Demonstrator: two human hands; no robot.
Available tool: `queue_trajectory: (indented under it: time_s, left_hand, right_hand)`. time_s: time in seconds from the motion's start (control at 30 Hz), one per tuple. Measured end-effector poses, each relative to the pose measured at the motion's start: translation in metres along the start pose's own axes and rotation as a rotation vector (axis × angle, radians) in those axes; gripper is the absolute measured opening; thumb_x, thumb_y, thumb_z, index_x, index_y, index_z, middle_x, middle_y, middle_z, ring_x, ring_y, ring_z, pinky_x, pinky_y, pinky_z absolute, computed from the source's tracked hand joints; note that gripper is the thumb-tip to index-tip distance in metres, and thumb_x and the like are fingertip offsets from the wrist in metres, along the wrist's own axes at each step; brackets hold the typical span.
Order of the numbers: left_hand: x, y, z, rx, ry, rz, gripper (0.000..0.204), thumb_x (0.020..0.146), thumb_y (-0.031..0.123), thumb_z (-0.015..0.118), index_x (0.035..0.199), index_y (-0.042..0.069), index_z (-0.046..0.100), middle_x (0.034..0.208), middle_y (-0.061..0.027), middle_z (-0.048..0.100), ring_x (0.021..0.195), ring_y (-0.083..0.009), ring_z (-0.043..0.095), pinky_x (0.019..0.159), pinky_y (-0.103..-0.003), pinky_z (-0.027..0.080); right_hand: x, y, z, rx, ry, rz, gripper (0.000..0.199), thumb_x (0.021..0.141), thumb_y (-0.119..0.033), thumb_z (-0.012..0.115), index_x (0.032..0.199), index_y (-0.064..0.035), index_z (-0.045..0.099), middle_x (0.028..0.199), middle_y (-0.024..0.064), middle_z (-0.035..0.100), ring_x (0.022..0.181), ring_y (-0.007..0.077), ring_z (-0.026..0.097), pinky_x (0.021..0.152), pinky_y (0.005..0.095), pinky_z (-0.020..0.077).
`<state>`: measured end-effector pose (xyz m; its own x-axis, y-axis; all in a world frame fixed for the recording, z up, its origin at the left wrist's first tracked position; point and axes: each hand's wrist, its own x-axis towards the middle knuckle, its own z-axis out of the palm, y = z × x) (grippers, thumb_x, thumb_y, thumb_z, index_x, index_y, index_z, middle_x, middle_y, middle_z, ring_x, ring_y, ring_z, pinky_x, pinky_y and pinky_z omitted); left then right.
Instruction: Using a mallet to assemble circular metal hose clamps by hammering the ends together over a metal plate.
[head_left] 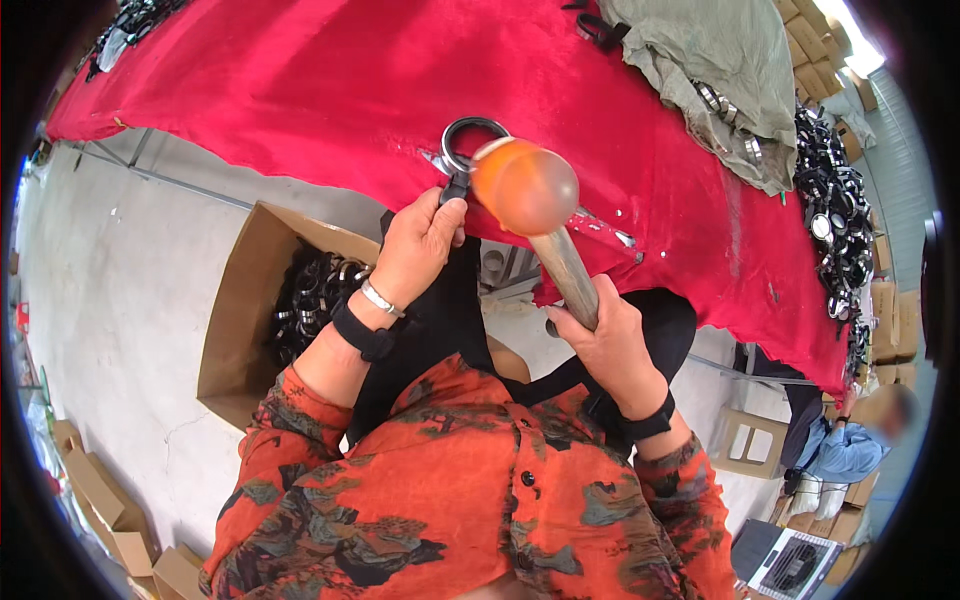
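Pinching a black ring clamp [470,150] in my left hand [420,240], I am gripping the orange-headed mallet [525,187] with my right hand [605,345] over the red cloth [330,90].

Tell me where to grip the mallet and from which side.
Grip the mallet on its wooden handle, probably near the lower end where the right hand already wraps it, coming from below on the person's side. The handle is a slim straight shaft pointing back toward the body; the orange head is bulky, rounded, and sits close to the left hand holding the ring.
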<state>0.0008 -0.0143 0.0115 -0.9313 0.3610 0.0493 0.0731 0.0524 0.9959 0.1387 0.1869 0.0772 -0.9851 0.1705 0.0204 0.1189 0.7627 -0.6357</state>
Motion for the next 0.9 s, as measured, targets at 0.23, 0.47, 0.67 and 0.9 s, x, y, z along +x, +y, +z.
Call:
queue_trajectory:
  time_s: [0.23,0.47,0.67,0.9]
  left_hand:
    - [-0.002,0.003,-0.005,0.074,0.063,-0.001,0.031,0.095,0.028,0.053,0.082,0.0,0.052,0.062,-0.0084,0.057,0.059,-0.0193,0.057,0.056,-0.032,0.044]
    - [0.004,0.009,-0.003,0.21,0.116,0.12,0.031,0.094,0.028,0.054,0.079,0.0,0.05,0.062,-0.0155,0.058,0.061,-0.0329,0.061,0.055,-0.039,0.044]
    - [-0.004,0.003,-0.007,0.292,0.103,0.118,0.031,0.097,0.028,0.05,0.08,0.001,0.052,0.063,-0.0086,0.058,0.06,-0.0211,0.058,0.058,-0.033,0.044]
    - [-0.006,0.007,-0.006,0.202,0.088,0.076,0.03,0.093,0.026,0.056,0.078,0.001,0.05,0.064,-0.0151,0.058,0.061,-0.0322,0.06,0.055,-0.038,0.044]
  right_hand:
    - [0.029,-0.062,-0.024,0.241,0.023,-0.087,0.038,0.077,-0.026,0.076,0.093,-0.0005,0.052,0.067,0.018,0.054,0.058,0.0317,0.056,0.054,0.0355,0.0454]
    - [0.079,-0.066,-0.012,-0.067,-0.162,-0.131,0.038,0.08,-0.028,0.072,0.085,0.0017,0.049,0.067,0.0214,0.057,0.06,0.034,0.06,0.054,0.0395,0.0455]
    - [0.081,-0.076,-0.02,0.22,-0.014,0.006,0.041,0.079,-0.029,0.072,0.087,0.0036,0.05,0.063,0.0193,0.054,0.057,0.0284,0.059,0.053,0.0374,0.0448]
    - [0.102,-0.062,-0.037,0.108,-0.247,0.241,0.04,0.082,-0.032,0.072,0.084,0.0024,0.052,0.061,0.0075,0.051,0.051,0.012,0.049,0.046,0.0308,0.0407]
